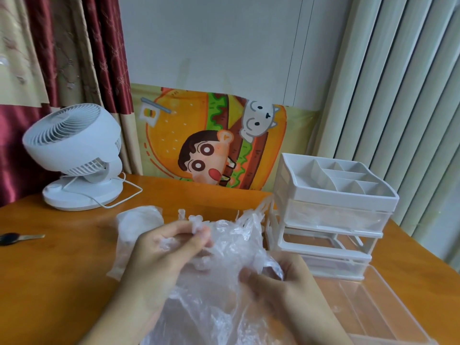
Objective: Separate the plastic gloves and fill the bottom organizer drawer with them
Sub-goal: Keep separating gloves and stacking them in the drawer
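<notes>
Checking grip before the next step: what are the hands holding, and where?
Both grip the plastic gloves: left hand pinches bunched top, right hand the lower side.

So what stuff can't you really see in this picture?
- How many plastic gloves there are: head view, they are crumpled into one see-through bundle.
- The right hand: its fingers are blurred and partly behind the plastic.
- The clear drawer on the table: cut off by the bottom and right edges.
- What is in the organizer's closed drawers: frosted fronts hide it.
- The dark key: cut off by the left edge.
</notes>
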Available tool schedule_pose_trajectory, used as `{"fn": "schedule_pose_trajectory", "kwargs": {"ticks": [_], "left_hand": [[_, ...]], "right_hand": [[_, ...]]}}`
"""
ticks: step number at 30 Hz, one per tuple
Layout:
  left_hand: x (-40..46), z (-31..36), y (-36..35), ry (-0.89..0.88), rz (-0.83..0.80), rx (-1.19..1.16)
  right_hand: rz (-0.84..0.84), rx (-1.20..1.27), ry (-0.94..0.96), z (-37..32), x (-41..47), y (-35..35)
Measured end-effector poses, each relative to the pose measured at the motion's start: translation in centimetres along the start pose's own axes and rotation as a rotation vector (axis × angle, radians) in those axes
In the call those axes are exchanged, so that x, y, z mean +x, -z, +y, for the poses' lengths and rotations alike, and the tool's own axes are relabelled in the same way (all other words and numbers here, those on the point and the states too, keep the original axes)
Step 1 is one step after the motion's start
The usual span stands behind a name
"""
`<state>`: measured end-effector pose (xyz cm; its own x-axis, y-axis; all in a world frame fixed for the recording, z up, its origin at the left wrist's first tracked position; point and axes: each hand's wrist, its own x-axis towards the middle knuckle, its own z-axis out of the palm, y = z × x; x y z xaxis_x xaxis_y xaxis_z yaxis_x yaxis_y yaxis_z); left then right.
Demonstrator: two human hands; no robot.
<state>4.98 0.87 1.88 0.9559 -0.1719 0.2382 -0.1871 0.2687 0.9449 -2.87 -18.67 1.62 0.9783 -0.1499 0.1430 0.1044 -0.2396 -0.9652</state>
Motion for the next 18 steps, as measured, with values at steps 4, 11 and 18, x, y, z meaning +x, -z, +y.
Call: {"fn": "schedule_pose_trajectory", "kwargs": {"ticks": [4, 11, 18], "left_hand": [[0.4, 0.0, 0.3, -0.057, 0.143, -0.086], [0.5, 0.0, 0.8, 0.077, 0.062, -0.096], [-0.6, 0.5, -0.5, 0.134, -0.310, 0.061]], "right_hand": [[-0.001, 0.042, -0.027, 0.4, 0.2, -0.2], [0.013, 0.237, -0.097, 0.8, 0.1, -0.1], [0.041, 0.270, -0.060, 0.7, 0.0, -0.4]]}}
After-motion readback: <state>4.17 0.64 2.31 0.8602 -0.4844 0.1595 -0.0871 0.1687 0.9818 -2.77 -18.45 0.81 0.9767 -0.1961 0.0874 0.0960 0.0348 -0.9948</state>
